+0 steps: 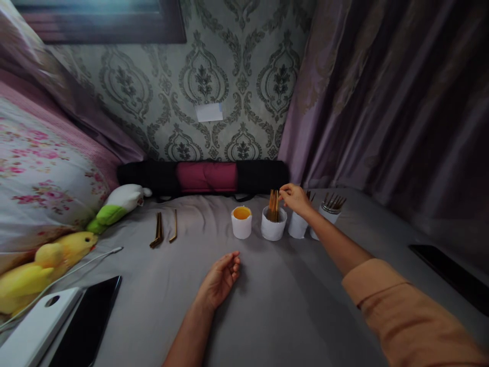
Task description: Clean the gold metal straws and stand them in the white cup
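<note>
Several white cups stand in a row on the grey sheet. The leftmost cup (241, 223) looks yellow inside. The second cup (273, 224) holds a bunch of golden cutlery (273, 205). My right hand (295, 198) reaches over this cup, its fingers pinched at the top of the golden pieces. A third cup (297, 225) sits partly behind my wrist. The far right cup (327, 211) holds more utensils. My left hand (222, 278) rests on the sheet in front of the cups, its fingers loosely curled and holding nothing. Loose golden utensils (163, 229) lie further left.
A black and pink roll (206, 177) lies along the wall behind the cups. Plush toys, one yellow (46, 265) and one green and white (118, 203), sit at the left by a floral pillow. A dark phone (86, 326) and a white device (36, 329) lie at the lower left. Curtains hang on the right.
</note>
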Demonstrator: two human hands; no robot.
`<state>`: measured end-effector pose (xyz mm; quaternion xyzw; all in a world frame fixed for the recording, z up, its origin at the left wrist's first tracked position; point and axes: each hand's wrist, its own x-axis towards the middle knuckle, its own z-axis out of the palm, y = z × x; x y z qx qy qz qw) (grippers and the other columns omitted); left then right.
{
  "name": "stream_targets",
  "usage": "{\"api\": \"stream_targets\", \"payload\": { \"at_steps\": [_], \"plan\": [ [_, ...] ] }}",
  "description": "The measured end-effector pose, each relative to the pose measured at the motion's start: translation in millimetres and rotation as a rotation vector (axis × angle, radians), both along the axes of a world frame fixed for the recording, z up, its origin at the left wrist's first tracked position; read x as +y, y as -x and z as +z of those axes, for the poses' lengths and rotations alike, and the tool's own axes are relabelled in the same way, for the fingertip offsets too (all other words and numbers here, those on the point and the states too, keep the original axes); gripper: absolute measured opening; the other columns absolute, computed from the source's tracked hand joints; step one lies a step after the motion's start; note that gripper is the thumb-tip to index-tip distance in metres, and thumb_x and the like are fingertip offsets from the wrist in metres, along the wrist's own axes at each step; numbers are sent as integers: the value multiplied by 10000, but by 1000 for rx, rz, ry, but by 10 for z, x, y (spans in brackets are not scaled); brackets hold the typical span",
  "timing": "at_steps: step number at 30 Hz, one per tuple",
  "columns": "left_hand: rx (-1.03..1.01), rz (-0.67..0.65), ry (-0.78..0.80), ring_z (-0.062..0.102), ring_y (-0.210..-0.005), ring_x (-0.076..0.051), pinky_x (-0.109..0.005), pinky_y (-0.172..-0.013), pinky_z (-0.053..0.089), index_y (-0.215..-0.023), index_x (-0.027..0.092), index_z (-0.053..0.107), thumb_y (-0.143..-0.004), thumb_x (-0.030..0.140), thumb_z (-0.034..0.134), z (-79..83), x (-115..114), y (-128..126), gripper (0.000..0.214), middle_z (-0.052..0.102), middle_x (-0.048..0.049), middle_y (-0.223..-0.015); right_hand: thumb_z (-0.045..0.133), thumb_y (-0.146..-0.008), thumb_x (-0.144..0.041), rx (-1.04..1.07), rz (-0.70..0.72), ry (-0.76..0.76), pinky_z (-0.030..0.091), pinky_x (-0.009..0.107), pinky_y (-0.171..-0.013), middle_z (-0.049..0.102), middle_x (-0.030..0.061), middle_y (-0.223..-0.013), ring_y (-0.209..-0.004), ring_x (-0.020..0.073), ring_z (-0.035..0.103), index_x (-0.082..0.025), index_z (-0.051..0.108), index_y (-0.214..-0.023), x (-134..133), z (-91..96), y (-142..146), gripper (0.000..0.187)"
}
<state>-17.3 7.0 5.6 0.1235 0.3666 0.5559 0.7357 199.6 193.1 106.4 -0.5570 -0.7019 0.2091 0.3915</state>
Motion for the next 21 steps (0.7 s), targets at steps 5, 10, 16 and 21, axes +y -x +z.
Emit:
{"api": "stream_targets", "payload": {
  "at_steps": [5, 10, 16, 21],
  "plan": [
    [-5, -2, -2, 491, -532, -53, -163, -462, 395, -909, 91, 549, -782, 166, 501, -4, 4, -2, 155, 540, -33, -699, 460, -760, -227, 6, 5, 4, 383, 170, -385, 655, 21, -666, -358, 59, 504, -155, 547, -886, 10, -30, -14, 169],
    [-2, -1, -5, 487, -529, -52, -162, -455, 390, -912, 89, 548, -778, 165, 508, 1, 0, -3, 160, 539, -33, -696, 453, -765, -230, 15, 15, 14, 398, 174, -395, 650, 22, -661, -362, 60, 505, -151, 537, -896, 15, -42, -12, 174],
    [0, -2, 7, 491, -529, -54, -164, -459, 395, -908, 91, 546, -781, 170, 504, 14, -3, -2, 155, 538, -30, -693, 452, -765, -213, 20, -14, 13, 383, 166, -386, 651, 26, -664, -369, 56, 502, -141, 550, -897, -46, 23, 11, 179],
    [-7, -5, -1, 488, -526, -53, -161, -453, 391, -909, 92, 543, -778, 169, 508, -1, 5, 1, 156, 535, -27, -686, 446, -770, -228, 1, -75, 9, 359, 168, -377, 648, 18, -655, -359, 56, 493, -145, 570, -891, -122, 97, 37, 192]
  ]
}}
